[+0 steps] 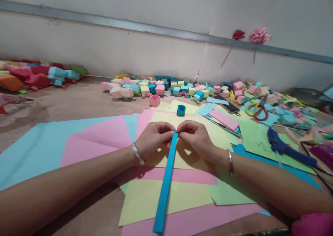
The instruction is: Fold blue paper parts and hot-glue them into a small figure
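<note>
Background: pale wall point(161, 52) with a horizontal rail point(109, 20), behind the tabletop point(104, 102).
Paper strip: blue, narrow; runs from both hands towards the tabletop's near edge, above layered coloured sheets point(145, 198).
Left hand point(154, 137): thumb and fingers nearly closed, pinching the strip point(167, 180) at its far end.
Right hand point(196, 137): fingertips drawn together at the same end, beside the left fingertips.
Step in hand: judged to be fine fingertip shaping or folding of that end.
Handling requirement: light, even pinch; trailing length kept untwisted.
Adjacent items: open teal paper box point(181, 112) beyond the fingertips; blue glue gun point(282, 144) towards the tabletop's right edge.
Visibility limits: strip end masked by fingertips; exact fold unclear; pink item point(312, 225) cut off at lower right.
</note>
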The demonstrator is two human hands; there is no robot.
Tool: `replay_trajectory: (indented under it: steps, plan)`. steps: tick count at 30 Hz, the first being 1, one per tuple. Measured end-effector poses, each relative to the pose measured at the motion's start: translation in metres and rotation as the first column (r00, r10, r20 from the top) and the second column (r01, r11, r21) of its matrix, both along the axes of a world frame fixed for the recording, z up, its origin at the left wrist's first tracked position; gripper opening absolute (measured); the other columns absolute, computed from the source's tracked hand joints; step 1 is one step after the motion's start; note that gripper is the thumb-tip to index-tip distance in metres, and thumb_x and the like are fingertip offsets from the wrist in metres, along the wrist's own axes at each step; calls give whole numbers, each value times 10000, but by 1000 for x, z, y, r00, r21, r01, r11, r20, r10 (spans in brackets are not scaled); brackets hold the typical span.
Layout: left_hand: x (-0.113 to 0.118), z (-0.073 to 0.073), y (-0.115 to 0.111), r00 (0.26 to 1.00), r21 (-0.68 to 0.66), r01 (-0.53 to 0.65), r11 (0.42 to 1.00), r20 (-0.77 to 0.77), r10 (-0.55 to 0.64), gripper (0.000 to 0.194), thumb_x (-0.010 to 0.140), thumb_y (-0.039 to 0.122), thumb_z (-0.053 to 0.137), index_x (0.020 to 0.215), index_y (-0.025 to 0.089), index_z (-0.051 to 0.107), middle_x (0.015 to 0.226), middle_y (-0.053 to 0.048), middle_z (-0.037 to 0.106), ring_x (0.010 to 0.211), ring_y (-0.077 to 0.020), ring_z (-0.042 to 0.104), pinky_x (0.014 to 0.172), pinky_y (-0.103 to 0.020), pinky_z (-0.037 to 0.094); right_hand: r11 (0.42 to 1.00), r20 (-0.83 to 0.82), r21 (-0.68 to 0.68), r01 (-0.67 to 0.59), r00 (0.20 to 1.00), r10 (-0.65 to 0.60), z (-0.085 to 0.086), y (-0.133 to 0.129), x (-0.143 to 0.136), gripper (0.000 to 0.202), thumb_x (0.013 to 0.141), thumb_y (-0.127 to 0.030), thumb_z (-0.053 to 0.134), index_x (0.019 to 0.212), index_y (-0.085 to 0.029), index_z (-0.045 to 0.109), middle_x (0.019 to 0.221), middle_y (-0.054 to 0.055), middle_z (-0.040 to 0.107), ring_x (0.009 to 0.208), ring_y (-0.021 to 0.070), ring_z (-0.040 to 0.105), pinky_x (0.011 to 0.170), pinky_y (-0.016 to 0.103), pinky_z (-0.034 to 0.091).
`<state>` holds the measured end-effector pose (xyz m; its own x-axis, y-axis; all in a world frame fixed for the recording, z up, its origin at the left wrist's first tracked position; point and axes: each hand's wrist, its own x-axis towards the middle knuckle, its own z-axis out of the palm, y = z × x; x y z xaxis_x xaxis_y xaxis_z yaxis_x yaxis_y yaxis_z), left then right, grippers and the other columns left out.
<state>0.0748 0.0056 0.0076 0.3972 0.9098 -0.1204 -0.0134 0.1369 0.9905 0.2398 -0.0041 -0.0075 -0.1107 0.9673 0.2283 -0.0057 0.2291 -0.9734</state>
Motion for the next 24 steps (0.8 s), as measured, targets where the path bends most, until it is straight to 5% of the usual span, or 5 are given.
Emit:
replay_trajectory:
  steps: [11,19,24]
  plan:
    - [-3,-3,3,1000,-86,19,996,12,-18,253,706,304,759,819,122,624,616,-16,627,460,-119,576,439,-265,530,997,63,-36,-64,996,66,-3,2,3,61,708,-165,602,745,-171,650,729,11,646,672,145,608,631,285,507]
    - [0,-2,4,996,8,-26,1000,-82,26,222,688,294,752,769,114,650,596,-28,639,473,-95,555,471,-209,460,995,161,92,-41,987,25,-11,2,4,61,770,-223,610,814,-183,596,744,-5,612,678,126,584,609,257,489]
    - [0,-2,1,997,31,12,999,-72,-10,210,688,303,741,761,123,664,568,-17,618,472,-97,534,468,-210,424,998,124,47,-31,992,24,-9,-2,0,129,737,-212,619,838,-193,541,694,-33,559,609,107,551,521,220,449]
